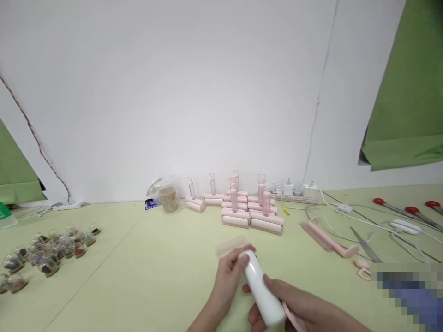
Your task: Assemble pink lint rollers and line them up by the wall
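A white lint roller (261, 286) is held at a slant low in the middle of the view. My left hand (226, 274) pinches its upper end, with the thumb on the white roll. Around the lower part wraps my right hand (294, 297), thumb on top and fingers beneath. A pink curved piece (294, 319) shows under my right palm; whether it joins the roll is hidden. Behind my left fingers is a blurred, see-through pinkish strip (232, 245); I cannot tell if they hold it. Farther back sit several pink lint rollers (266, 222) with upright handles.
Small glass domes (48, 263) cluster at left. A tape roll in plastic (168, 199) stands by the wall. At right lie a pink frame (328, 237), small pink parts (362, 264), a pointed metal blade (367, 245), cables, a power strip (301, 199) and red-tipped tools (413, 211).
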`<state>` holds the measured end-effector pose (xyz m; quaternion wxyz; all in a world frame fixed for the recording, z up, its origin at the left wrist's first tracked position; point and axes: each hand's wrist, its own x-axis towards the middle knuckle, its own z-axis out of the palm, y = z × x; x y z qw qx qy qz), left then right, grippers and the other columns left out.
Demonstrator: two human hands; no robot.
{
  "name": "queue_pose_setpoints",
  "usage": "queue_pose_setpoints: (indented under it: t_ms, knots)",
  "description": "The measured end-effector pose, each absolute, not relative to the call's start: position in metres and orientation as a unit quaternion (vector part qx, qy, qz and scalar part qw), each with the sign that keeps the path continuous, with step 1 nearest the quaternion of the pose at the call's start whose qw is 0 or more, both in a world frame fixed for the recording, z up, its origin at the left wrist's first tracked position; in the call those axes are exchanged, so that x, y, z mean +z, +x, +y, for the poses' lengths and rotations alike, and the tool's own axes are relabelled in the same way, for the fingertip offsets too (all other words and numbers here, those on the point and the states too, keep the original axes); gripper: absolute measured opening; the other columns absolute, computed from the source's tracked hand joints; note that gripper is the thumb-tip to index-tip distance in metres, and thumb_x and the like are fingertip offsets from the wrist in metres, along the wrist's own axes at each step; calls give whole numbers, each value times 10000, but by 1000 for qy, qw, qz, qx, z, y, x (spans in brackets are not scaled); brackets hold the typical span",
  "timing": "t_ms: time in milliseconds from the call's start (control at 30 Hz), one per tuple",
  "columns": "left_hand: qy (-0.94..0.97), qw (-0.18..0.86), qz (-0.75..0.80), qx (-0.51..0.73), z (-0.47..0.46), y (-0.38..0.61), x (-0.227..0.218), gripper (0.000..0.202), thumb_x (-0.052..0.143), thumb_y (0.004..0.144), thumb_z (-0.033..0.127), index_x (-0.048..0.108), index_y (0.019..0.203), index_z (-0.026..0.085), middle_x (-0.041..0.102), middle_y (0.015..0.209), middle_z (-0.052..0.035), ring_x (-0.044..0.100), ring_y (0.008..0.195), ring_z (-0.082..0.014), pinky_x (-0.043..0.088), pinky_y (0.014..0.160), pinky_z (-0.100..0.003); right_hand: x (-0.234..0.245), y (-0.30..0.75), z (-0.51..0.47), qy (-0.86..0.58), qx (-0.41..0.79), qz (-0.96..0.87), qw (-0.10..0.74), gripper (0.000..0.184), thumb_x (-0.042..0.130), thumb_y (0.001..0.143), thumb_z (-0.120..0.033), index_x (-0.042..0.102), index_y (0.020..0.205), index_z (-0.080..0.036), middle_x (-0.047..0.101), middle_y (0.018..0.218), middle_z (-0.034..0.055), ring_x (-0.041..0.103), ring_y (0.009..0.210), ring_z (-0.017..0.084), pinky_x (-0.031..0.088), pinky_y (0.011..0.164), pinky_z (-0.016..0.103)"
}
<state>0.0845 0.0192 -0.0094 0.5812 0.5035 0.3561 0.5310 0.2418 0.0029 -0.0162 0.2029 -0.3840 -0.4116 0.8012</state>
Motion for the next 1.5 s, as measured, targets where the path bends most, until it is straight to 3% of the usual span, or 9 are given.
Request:
queue_pose_setpoints:
  t_ms: [133,300,433,533,867,1000,1200,1300,1500]
  knots:
    - [296,616,339,646,19,86,4,273,555,778,338,604,958,139,611,1006,-86,539,953,-186,459,775,-251,6,271,27,-490,640,-538,247,436,347,834,-533,532,884,-141,584,473,1,461,325,93,328,318,177]
    - [100,730,328,592,9,112,3,174,551,792,231,584,863,76,623,917,-124,596,819,-171,493,742,-266,22,277,22,-432,308,-659,533,321,302,892,-406,399,1150,-242,566,793,20,528,681,151,460,657,283]
    - [67,768,296,564,4,130,-6,226,495,828,255,577,838,45,637,856,-146,617,750,-177,508,706,-267,15,256,1,-345,46,-783,515,358,345,885,-207,324,1235,-283,539,1081,69,504,1001,185,452,812,323]
    - [53,786,286,545,-1,134,-10,209,498,828,233,584,832,42,644,797,-128,616,678,-151,510,667,-243,3,247,-2,-325,-78,-829,449,410,364,861,-136,344,1249,-268,540,1136,81,484,1069,205,468,820,342]
    - [73,774,304,551,-6,130,-22,202,516,816,263,584,814,73,627,780,-102,600,691,-143,497,687,-243,2,246,-2,-380,-69,-828,407,348,365,862,-169,387,1204,-228,644,995,51,581,909,186,510,725,329]
    - [112,748,280,591,-9,129,-19,146,560,785,267,571,756,125,612,801,-68,593,787,-157,487,698,-238,-3,239,-7,-347,-95,-842,401,389,401,831,-138,381,1210,-223,620,1061,59,555,969,210,455,817,382]
    - [142,732,261,614,-14,132,-16,165,625,730,290,538,686,156,572,731,-32,577,792,-162,470,769,-275,0,235,-15,-410,100,-731,537,254,392,859,-235,412,1112,-255,588,1026,67,549,977,202,485,783,346]
    - [133,745,252,603,-12,131,-17,184,618,733,311,534,684,155,578,767,-48,572,839,-180,461,789,-284,2,237,-15,-391,167,-724,543,315,279,893,-240,323,1205,-241,560,1061,81,539,998,186,501,764,315]
    - [154,766,270,562,-10,125,-27,297,641,678,404,601,774,126,614,795,-91,579,899,-258,456,823,-344,-4,227,-12,-339,-76,-842,413,478,437,792,-161,297,1249,-168,574,1118,104,520,1028,237,375,912,444]
